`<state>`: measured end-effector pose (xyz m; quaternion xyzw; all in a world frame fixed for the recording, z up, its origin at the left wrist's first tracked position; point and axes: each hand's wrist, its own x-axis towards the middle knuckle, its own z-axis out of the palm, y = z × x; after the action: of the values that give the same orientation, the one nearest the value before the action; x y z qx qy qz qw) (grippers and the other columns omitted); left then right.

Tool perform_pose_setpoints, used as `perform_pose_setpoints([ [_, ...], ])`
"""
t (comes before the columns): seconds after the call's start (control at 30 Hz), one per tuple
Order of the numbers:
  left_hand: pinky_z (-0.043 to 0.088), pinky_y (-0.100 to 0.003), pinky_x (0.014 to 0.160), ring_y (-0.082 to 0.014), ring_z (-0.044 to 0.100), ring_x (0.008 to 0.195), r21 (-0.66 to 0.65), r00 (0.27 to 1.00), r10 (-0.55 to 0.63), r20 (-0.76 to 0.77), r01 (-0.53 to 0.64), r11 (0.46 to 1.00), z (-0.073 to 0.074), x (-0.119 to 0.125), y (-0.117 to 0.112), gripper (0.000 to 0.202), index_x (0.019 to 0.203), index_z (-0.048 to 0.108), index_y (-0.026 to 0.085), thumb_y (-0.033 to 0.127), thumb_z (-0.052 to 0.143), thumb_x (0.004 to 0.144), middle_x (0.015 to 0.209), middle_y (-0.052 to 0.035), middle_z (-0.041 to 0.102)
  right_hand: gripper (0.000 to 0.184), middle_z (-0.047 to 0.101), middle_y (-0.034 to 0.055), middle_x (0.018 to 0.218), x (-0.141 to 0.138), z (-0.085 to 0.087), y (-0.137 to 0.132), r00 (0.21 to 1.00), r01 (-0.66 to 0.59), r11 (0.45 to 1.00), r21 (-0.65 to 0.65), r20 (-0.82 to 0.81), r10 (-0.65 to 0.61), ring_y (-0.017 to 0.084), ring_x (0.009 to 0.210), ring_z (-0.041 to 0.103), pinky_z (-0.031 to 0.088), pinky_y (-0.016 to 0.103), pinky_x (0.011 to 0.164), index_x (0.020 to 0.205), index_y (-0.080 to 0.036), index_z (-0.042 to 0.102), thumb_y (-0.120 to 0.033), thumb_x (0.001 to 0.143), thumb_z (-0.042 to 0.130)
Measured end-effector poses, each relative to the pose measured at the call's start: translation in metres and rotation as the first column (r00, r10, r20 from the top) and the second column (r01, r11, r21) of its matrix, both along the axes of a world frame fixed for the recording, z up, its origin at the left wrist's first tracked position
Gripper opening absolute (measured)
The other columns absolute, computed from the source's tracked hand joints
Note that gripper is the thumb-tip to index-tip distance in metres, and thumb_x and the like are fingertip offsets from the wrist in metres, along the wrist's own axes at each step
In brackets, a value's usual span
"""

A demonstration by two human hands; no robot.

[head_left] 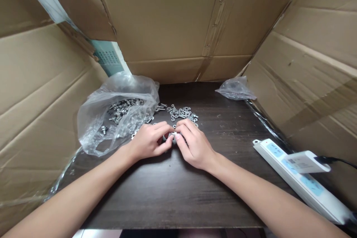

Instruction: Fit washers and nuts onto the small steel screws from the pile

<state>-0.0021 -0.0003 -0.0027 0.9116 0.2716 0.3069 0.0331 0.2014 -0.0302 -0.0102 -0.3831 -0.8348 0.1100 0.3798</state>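
My left hand and my right hand meet over the middle of the dark table. Between their pinched fingertips is a small metal bolt, gripped from both sides. The fingers cover much of it, so I cannot tell whether a nut or washer sits on it. Just beyond the fingers lies a loose pile of nuts, washers and bolts. Left of that, a clear plastic bag lies open with many bolts in it. Part of the hardware beside the bag is hidden behind my left hand.
Cardboard walls enclose the dark wooden table on the left, back and right. A small clear bag lies at the back right. Along the right edge runs a white power strip with a white charger plugged in.
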Motion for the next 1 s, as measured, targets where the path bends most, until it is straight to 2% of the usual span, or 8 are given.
perform_pose_setpoints([
  [0.27, 0.041, -0.021, 0.053, -0.0093, 0.055, 0.056, 0.009, 0.999, -0.009, 0.039, 0.009, 1.000, 0.0023, 0.0006, 0.0000, 0.015, 0.098, 0.064, 0.016, 0.024, 0.051, 0.097, 0.072, 0.0012, 0.062, 0.011, 0.061, 0.0136, 0.107, 0.0000, -0.0001, -0.0018, 1.000, -0.005, 1.000, 0.010, -0.024, 0.005, 0.026, 0.098, 0.060, 0.054, 0.041, 0.085, 0.100, -0.017, 0.058, -0.020, 0.095, 0.048],
  [0.63, 0.041, -0.022, 0.053, -0.0097, 0.054, 0.056, -0.026, 0.999, -0.014, 0.029, 0.015, 1.000, -0.0007, -0.0010, -0.0003, 0.013, 0.097, 0.063, 0.017, 0.024, 0.052, 0.096, 0.072, 0.0015, 0.061, 0.018, 0.061, 0.0127, 0.103, 0.0001, 0.0008, -0.0010, 0.999, 0.004, 1.000, 0.031, 0.034, -0.005, 0.024, 0.093, 0.060, 0.054, 0.039, 0.082, 0.095, -0.017, 0.060, -0.020, 0.099, 0.043],
  [1.0, 0.041, -0.020, 0.053, -0.0088, 0.054, 0.055, -0.017, 0.999, -0.012, 0.031, 0.012, 1.000, 0.0016, -0.0007, 0.0008, 0.012, 0.095, 0.064, 0.016, 0.022, 0.053, 0.094, 0.071, 0.0018, 0.062, 0.013, 0.061, 0.0135, 0.106, -0.0003, 0.0004, -0.0017, 0.999, 0.040, 0.998, 0.048, 0.011, -0.041, 0.026, 0.097, 0.061, 0.055, 0.041, 0.085, 0.100, -0.018, 0.060, -0.021, 0.096, 0.048],
])
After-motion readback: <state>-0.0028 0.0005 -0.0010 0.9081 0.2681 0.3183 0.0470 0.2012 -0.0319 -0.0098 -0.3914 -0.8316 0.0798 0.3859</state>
